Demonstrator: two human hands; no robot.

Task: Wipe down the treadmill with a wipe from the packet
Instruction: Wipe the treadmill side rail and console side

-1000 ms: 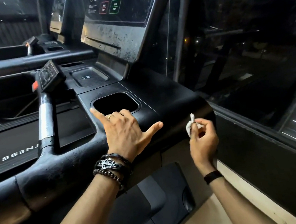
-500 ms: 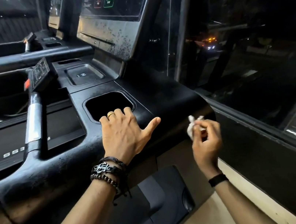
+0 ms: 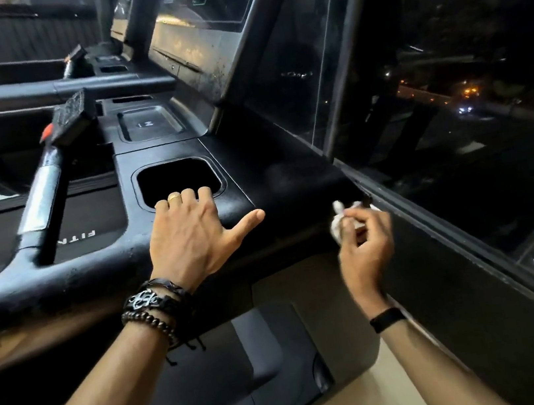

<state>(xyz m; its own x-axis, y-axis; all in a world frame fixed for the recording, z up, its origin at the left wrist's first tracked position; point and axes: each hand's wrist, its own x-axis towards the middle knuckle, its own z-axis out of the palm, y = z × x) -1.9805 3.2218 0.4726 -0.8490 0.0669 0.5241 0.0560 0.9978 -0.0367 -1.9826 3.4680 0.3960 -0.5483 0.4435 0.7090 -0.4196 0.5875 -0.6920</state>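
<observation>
The black treadmill console (image 3: pixel 274 170) fills the middle of the view, with a square cup holder (image 3: pixel 178 177) in its top. My left hand (image 3: pixel 194 234) rests on the console, its fingertips curled over the near rim of the cup holder and its thumb stretched out to the right. My right hand (image 3: pixel 365 243) pinches a crumpled white wipe (image 3: pixel 339 222) against the console's right front corner. No wipe packet is in view.
A handlebar with a silver sensor grip and a red-tabbed control (image 3: pixel 45 190) rises at the left. The display panel (image 3: pixel 198 28) stands at the back. A dark glass window (image 3: pixel 452 105) runs close along the right. The treadmill's side rail and pale floor (image 3: pixel 374 394) lie below.
My left hand's fingers slid forward and hooked over the cup holder's rim. My right hand shifted a little to the right along the console corner with the wipe.
</observation>
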